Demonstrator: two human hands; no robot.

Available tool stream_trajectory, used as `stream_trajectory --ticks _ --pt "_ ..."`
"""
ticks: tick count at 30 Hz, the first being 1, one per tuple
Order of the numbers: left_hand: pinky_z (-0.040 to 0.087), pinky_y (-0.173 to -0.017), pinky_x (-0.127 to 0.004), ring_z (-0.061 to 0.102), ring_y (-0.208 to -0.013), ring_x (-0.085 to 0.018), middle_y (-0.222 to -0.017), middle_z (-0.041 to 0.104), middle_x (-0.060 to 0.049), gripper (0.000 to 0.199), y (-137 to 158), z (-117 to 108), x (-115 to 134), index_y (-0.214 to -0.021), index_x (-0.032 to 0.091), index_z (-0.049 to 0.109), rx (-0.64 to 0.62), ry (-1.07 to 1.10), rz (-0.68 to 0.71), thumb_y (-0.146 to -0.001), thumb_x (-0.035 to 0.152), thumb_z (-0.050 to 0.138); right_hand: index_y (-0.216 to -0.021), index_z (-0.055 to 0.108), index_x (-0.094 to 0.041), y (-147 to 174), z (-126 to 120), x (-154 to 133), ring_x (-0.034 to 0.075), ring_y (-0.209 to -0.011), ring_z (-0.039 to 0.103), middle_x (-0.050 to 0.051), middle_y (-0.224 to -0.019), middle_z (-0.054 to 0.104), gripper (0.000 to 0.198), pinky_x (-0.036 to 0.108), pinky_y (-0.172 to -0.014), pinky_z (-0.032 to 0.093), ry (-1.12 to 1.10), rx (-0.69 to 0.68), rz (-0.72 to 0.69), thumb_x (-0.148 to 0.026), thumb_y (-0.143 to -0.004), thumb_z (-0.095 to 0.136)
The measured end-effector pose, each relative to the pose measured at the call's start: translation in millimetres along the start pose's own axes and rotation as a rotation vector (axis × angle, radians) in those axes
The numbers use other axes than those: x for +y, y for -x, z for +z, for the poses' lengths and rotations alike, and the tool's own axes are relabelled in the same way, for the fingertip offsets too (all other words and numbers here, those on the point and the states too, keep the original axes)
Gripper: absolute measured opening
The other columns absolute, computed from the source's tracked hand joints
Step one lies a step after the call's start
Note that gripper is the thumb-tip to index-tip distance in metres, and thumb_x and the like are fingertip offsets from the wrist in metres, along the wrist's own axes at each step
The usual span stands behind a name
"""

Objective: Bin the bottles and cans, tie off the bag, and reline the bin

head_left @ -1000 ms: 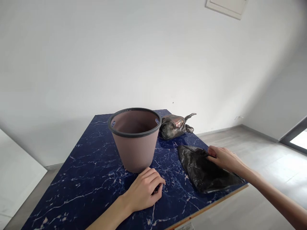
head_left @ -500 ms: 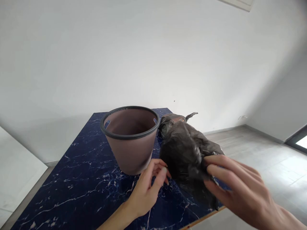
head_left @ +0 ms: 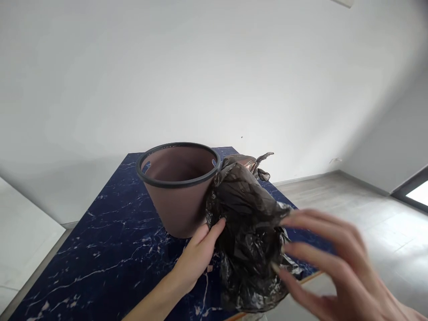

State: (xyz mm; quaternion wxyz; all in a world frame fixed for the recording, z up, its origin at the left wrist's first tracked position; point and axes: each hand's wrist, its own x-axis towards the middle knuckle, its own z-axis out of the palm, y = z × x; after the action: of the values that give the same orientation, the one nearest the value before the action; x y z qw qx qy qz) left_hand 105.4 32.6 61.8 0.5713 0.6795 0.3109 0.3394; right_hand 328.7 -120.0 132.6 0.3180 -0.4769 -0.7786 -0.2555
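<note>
Head view is showing a crumpled black plastic bag (head_left: 249,240) at lower centre, beside the bucket (head_left: 179,187); left hand (head_left: 197,256) is pinching its edge, right hand (head_left: 329,263) is spreading loose, fingers apart; thin, slippery film probably, best gripped at the rim

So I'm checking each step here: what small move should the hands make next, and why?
Probably find the bag's mouth and spread it. It is crumpled between the left hand and right hand, off the table, beside the open bin.
</note>
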Motion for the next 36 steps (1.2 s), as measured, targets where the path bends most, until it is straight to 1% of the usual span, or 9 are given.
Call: stream_trajectory --ticks 4,9,16,19,21,25,30,33,36 --pt "0.067 -0.091 -0.036 0.075 -0.124 -0.030 -0.130 0.080 -0.007 0.039 -0.5 -5.7 22.6 -0.118 0.028 0.082 -0.023 0.168 -0.278 -0.102 0.060 0.067 -0.145 0.052 -0.027 1.8 9.0 19.0 0.038 -0.140 0.057 0.018 -0.148 0.056 0.052 0.058 -0.108 0.057 -0.028 0.074 0.309 -0.029 -0.098 0.074" --pt "0.063 -0.104 -0.044 0.074 -0.126 -0.032 -0.129 0.081 -0.007 0.040 2.0 -7.9 45.8 -0.119 0.027 0.083 -0.093 0.239 -0.185 -0.101 0.060 0.069 -0.135 0.060 -0.031 4.4 13.7 38.9 0.024 -0.091 0.076 0.003 -0.097 0.074 0.040 0.032 -0.069 0.062 -0.269 -0.035 0.586 -0.053 -0.102 0.067" --pt "0.060 -0.110 -0.051 0.072 -0.129 -0.035 -0.129 0.080 -0.008 0.051 1.6 -11.6 44.4 -0.139 0.026 0.073 -0.133 0.265 -0.146 -0.101 0.059 0.069 -0.117 0.063 -0.033 1.2 5.9 75.2 0.025 -0.078 0.073 0.000 -0.081 0.069 0.041 0.035 -0.066 0.061 -0.380 0.244 0.816 -0.060 -0.091 0.077" --pt "0.061 -0.108 -0.050 0.072 -0.129 -0.035 -0.130 0.080 -0.007 0.058 -3.6 -14.9 37.8 -0.150 0.028 0.066 -0.170 0.303 -0.175 -0.101 0.059 0.070 -0.116 0.062 -0.031 1.7 8.9 103.4 0.029 -0.090 0.076 0.004 -0.084 0.071 0.047 0.039 -0.070 0.063 -0.460 0.235 0.980 -0.066 -0.089 0.076" --pt "0.061 -0.107 -0.048 0.072 -0.130 -0.035 -0.133 0.079 -0.008 0.061 -5.4 -15.2 36.8 -0.153 0.028 0.064 -0.182 0.354 -0.199 -0.100 0.058 0.071 -0.124 0.061 -0.028 2.1 8.9 111.9 0.036 -0.110 0.075 0.012 -0.107 0.076 0.055 0.049 -0.086 0.065 -0.428 0.210 1.024 -0.068 -0.089 0.074" --pt "0.060 -0.111 -0.049 0.065 -0.140 -0.036 -0.143 0.074 -0.005 0.059 -3.4 -8.6 45.0 -0.153 0.031 0.063 -0.091 0.435 -0.188 -0.099 0.052 0.075 -0.146 0.054 -0.033 -4.1 -6.6 72.6 0.043 -0.133 0.063 0.015 -0.149 0.060 0.055 0.067 -0.114 0.051 -0.036 0.281 0.685 -0.053 -0.097 0.068" --pt "0.060 -0.111 -0.047 0.063 -0.142 -0.037 -0.147 0.072 -0.004 0.057 -4.0 7.7 53.9 -0.150 0.030 0.066 -0.028 0.474 -0.173 -0.097 0.048 0.077 -0.134 0.064 -0.022 -21.0 -22.2 -12.9 0.031 -0.110 0.075 0.013 -0.126 0.075 0.036 0.043 -0.088 0.064 0.003 -0.084 0.004 -0.043 -0.105 0.059" --pt "0.062 -0.107 -0.047 0.066 -0.137 -0.037 -0.143 0.074 -0.006 0.056 -5.5 14.4 55.9 -0.149 0.028 0.065 -0.045 0.481 -0.203 -0.099 0.049 0.076 -0.117 0.068 -0.019 -26.1 -18.0 -26.6 0.023 -0.089 0.076 0.008 -0.106 0.078 0.017 0.038 -0.076 0.061 0.015 -0.164 -0.084 -0.022 -0.105 0.057" --pt "0.063 -0.104 -0.045 0.071 -0.130 -0.036 -0.136 0.077 -0.007 0.060 -5.1 12.9 57.9 -0.149 0.026 0.064 -0.032 0.473 -0.225 -0.097 0.053 0.077 -0.107 0.066 -0.021 -25.1 -16.0 -17.3 0.016 -0.069 0.070 0.003 -0.089 0.074 0.013 0.033 -0.063 0.055 -0.019 -0.143 0.009 -0.013 -0.105 0.057"
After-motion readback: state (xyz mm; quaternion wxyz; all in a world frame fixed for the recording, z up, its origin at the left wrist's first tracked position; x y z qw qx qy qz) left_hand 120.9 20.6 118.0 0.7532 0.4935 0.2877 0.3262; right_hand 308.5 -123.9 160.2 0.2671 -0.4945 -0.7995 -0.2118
